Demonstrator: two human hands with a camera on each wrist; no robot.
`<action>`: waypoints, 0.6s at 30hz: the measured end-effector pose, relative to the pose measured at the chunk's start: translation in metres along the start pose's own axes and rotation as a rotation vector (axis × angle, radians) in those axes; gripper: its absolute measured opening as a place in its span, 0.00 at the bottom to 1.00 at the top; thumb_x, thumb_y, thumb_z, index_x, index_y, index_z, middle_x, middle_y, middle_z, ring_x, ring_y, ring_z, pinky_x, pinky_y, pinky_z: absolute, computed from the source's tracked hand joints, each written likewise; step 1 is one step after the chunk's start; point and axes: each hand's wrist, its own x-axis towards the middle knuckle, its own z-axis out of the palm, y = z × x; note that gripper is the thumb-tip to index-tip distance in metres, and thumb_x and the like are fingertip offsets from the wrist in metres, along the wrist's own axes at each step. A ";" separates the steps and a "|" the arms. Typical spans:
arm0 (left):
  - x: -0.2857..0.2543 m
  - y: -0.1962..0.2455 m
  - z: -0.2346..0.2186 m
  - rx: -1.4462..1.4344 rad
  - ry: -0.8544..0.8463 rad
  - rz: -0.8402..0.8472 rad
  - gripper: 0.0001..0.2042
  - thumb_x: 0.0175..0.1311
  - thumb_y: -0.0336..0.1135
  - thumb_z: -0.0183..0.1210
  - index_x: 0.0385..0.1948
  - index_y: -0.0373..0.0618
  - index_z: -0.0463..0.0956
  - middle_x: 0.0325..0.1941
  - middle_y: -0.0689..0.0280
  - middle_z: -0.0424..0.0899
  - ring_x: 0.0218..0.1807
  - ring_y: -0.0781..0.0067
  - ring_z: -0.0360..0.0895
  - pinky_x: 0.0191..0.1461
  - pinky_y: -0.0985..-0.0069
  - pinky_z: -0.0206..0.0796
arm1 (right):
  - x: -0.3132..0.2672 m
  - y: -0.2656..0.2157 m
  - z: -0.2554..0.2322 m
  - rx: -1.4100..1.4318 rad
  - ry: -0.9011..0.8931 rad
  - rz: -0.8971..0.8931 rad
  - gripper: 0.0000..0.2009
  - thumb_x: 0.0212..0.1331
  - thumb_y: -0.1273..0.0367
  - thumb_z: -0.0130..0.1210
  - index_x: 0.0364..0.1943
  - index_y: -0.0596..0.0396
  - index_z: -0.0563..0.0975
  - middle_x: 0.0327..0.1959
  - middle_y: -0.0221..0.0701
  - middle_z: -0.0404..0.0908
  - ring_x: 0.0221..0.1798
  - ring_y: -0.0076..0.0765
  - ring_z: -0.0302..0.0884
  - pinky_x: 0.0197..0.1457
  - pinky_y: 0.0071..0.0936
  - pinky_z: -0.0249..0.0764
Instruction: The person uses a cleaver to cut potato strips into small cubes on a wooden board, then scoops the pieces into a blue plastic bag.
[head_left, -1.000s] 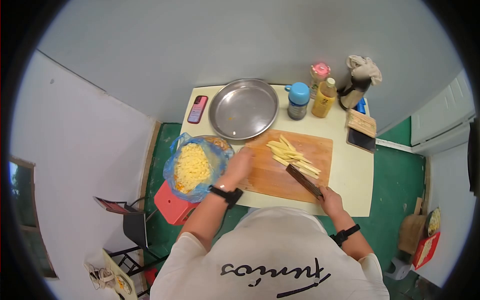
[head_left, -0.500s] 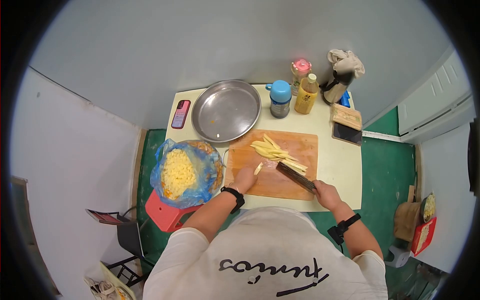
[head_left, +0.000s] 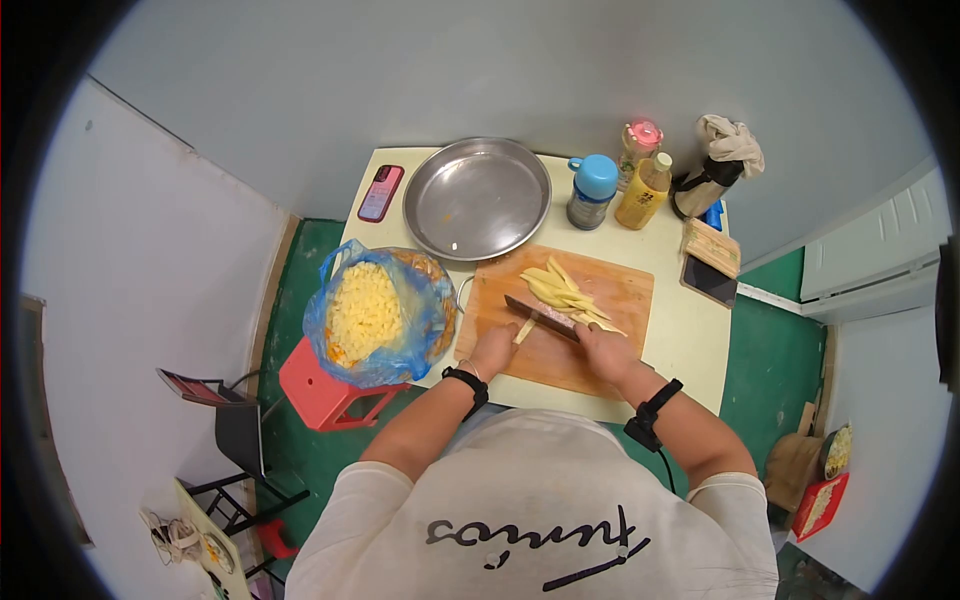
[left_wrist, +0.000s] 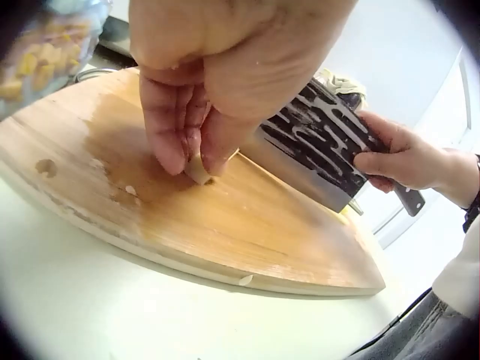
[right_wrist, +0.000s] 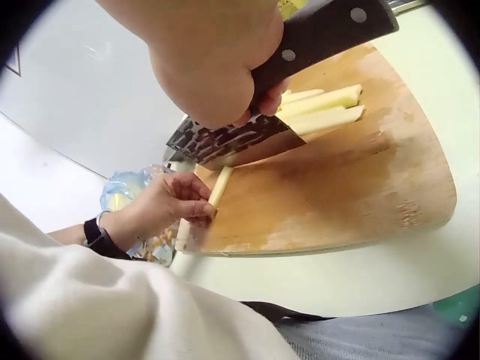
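On the left half of the wooden cutting board (head_left: 560, 366), my left hand (head_left: 493, 350) pinches a pale yellow potato strip (right_wrist: 221, 186) between thumb and fingertips. My right hand (head_left: 607, 352) grips a cleaver (left_wrist: 311, 139) by its black riveted handle (right_wrist: 322, 39). The broad, dark-patterned blade stands on edge, slanting across the board, right at the far end of the pinched strip. Behind the blade lies a pile of cut potato strips (head_left: 556, 288). Seen from the left wrist, the fingers cover most of the held strip.
A blue plastic bag of diced pieces (head_left: 362, 312) sits at the left, beside the board. Behind the board are a round metal pan (head_left: 478, 200), a blue-capped jar (head_left: 593, 190) and a yellow bottle (head_left: 643, 195). A phone (head_left: 381, 193) lies at the back left.
My left hand has come from beside the bag onto the board's left side, with a potato strip now in its fingers. My right hand has brought the cleaver leftward from the pile to that strip.
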 end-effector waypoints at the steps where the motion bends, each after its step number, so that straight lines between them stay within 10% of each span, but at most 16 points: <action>1: 0.000 -0.001 0.001 0.008 0.010 0.015 0.07 0.47 0.26 0.59 0.29 0.39 0.73 0.27 0.49 0.78 0.33 0.46 0.75 0.36 0.59 0.66 | 0.002 0.000 0.003 -0.005 0.001 0.007 0.11 0.54 0.75 0.42 0.42 0.55 0.65 0.37 0.45 0.75 0.36 0.53 0.76 0.36 0.44 0.72; 18: -0.001 0.003 0.000 0.042 0.003 0.005 0.08 0.47 0.25 0.57 0.31 0.38 0.75 0.30 0.48 0.78 0.36 0.45 0.75 0.40 0.59 0.67 | 0.019 -0.012 0.009 0.054 0.060 -0.050 0.11 0.52 0.76 0.43 0.42 0.56 0.65 0.36 0.47 0.75 0.35 0.53 0.77 0.36 0.43 0.73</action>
